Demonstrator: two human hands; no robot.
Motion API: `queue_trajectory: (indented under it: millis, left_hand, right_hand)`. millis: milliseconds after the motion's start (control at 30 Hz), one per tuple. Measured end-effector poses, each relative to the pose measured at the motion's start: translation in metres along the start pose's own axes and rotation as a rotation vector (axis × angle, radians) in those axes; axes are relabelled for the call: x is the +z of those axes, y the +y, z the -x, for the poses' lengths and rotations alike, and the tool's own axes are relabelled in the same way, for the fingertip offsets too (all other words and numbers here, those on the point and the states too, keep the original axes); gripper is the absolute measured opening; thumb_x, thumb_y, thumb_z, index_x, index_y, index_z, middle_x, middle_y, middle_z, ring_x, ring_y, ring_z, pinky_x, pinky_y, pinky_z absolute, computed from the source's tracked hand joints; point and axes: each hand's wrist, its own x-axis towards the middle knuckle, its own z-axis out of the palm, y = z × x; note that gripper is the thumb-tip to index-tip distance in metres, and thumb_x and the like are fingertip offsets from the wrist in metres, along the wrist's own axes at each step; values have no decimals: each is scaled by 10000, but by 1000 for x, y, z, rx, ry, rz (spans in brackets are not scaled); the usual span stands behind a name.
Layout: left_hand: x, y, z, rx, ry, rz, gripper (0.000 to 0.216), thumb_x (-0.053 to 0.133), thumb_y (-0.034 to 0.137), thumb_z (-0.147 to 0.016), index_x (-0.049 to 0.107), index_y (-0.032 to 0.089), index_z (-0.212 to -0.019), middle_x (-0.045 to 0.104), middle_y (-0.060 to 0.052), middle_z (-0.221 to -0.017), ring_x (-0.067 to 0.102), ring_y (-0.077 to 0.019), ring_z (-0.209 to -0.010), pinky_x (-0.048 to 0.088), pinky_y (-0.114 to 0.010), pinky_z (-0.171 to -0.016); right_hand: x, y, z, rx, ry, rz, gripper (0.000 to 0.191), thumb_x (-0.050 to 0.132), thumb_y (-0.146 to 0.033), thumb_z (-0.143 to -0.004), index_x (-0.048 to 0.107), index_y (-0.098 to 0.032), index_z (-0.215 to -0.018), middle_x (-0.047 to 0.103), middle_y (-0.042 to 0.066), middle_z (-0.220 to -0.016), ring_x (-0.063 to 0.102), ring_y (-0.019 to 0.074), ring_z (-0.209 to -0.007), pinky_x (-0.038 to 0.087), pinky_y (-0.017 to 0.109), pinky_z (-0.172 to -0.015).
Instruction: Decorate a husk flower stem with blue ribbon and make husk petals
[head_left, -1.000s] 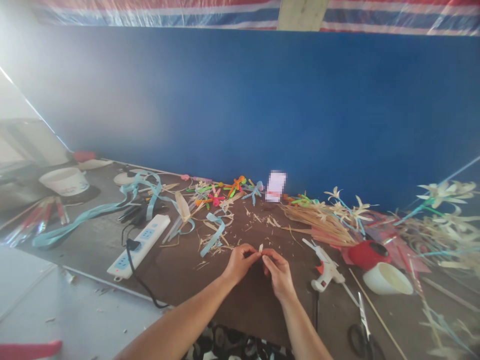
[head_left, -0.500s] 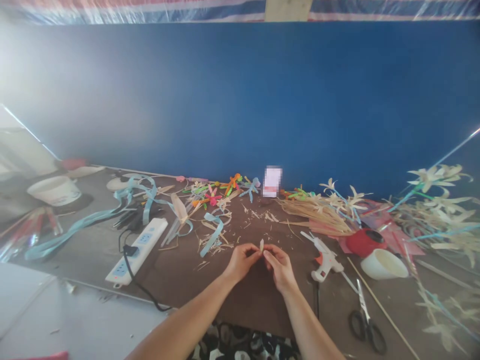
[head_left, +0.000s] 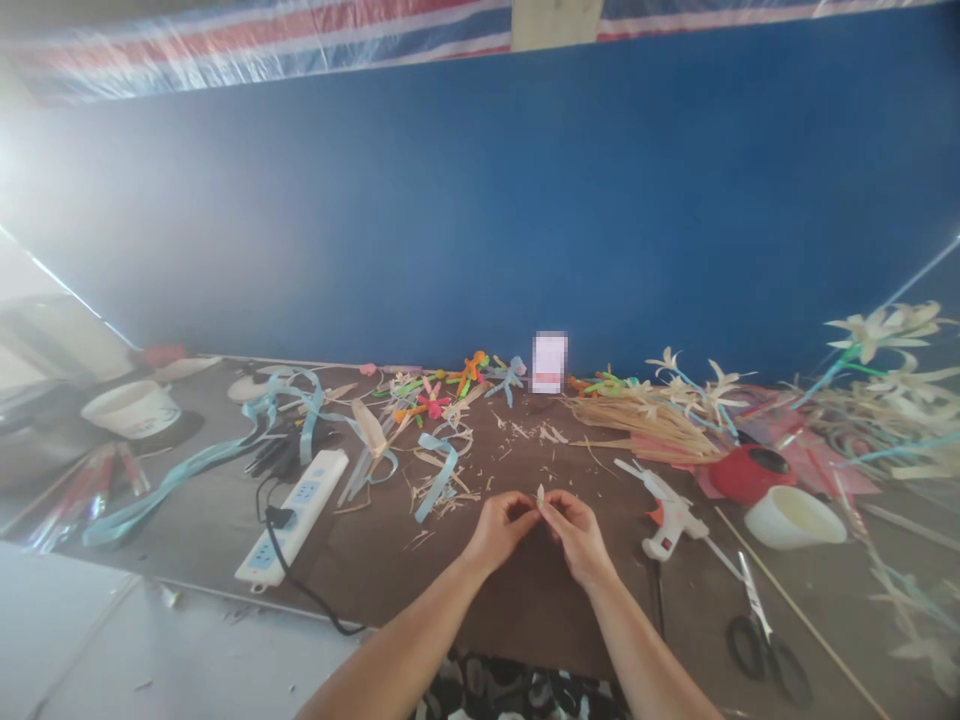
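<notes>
Close together above the brown tabletop, both hands meet at a small, pale, pointed piece [head_left: 541, 495] like a bit of dried husk. My left hand [head_left: 501, 530] pinches its lower end between thumb and forefinger. From the other side, the thumb and fingertips of my right hand [head_left: 579, 535] close on the same piece; only its tip shows above the fingers. Pale trimmings [head_left: 450, 490] and a light blue ribbon curl [head_left: 436, 475] lie just left of the hands. A white glue gun [head_left: 670, 515] rests to their right.
Black-handled scissors [head_left: 765, 635] and a thin stick [head_left: 802, 610] lie at the right, near a white cup [head_left: 795, 518] and husk flowers [head_left: 870, 330]. A power strip [head_left: 296, 520] with a black cord stands left. Colourful pipe-cleaner figures [head_left: 431, 400] line the blue wall [head_left: 480, 220].
The camera view has tilted slightly, so the table's things appear shifted to the right. Both hands still pinch the pale piece, with the right fingers a little closer round it.
</notes>
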Motion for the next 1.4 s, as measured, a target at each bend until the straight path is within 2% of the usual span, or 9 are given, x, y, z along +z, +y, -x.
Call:
queue_trajectory:
  millis: [100,200,333,600,733,833,1033,1400]
  left_hand:
    - [-1,0,-1,3,-17,31,229,549,349,-696,625,149,-779,627,-27,-736,533,-137,-667,400,-222,-630]
    - [-3,-1,-1,-26,-34,58,236,523,345,-716,629,143,-775,624,-27,-703,531,-130,-634,401,-224,-618]
    - [-3,-4,-2,-57,-17,26,227,537,346,-702,623,140,-744,606,-16,-637,516,-124,-594,396,-223,-584]
    - [-2,-6,-3,-35,1,16,204,571,336,-676,627,147,-727,620,-22,-686,524,-130,-631,399,-223,-609]
    - [-2,-4,-3,-55,12,35,234,573,366,-672,627,144,-723,616,-16,-671,516,-121,-607,392,-218,-588]
    - [-2,-3,-2,-76,10,63,250,576,380,-668,624,143,-732,614,-14,-659,512,-115,-589,385,-213,-565]
    - [-1,-2,-2,-91,16,57,286,588,414,-649,618,135,-703,597,-14,-630,498,-111,-571,376,-207,-543]
    - [0,-5,-2,-57,-4,63,281,570,413,-666,613,137,-696,588,-10,-642,501,-116,-601,389,-218,-583]
  right_hand:
    - [0,0,0,2,11,3,223,635,-378,-651,561,-169,-675,401,-65,-476,284,50,-394,194,195,-377]
    - [0,-1,0,-2,1,-13,203,634,-361,-659,561,-172,-674,381,-71,-471,279,49,-400,189,194,-381]
    - [0,-2,0,-10,-16,-31,182,637,-335,-664,562,-170,-665,400,-68,-488,284,46,-415,189,193,-387]
    - [1,-4,1,7,-2,-20,197,650,-344,-643,565,-166,-651,459,-51,-520,320,55,-425,213,199,-396]
    - [0,-2,1,5,-33,-62,183,621,-333,-670,570,-173,-742,465,-42,-571,303,53,-425,206,194,-393]
    - [-1,-1,1,7,-39,-90,207,608,-341,-673,562,-177,-792,417,-57,-531,274,54,-406,191,193,-385]
    - [-1,-3,2,11,-45,-51,219,606,-370,-679,542,-165,-726,388,-61,-499,284,58,-414,196,194,-387]
    - [1,-6,3,-38,-28,19,219,630,-374,-652,543,-173,-651,484,-38,-563,358,69,-450,240,197,-406]
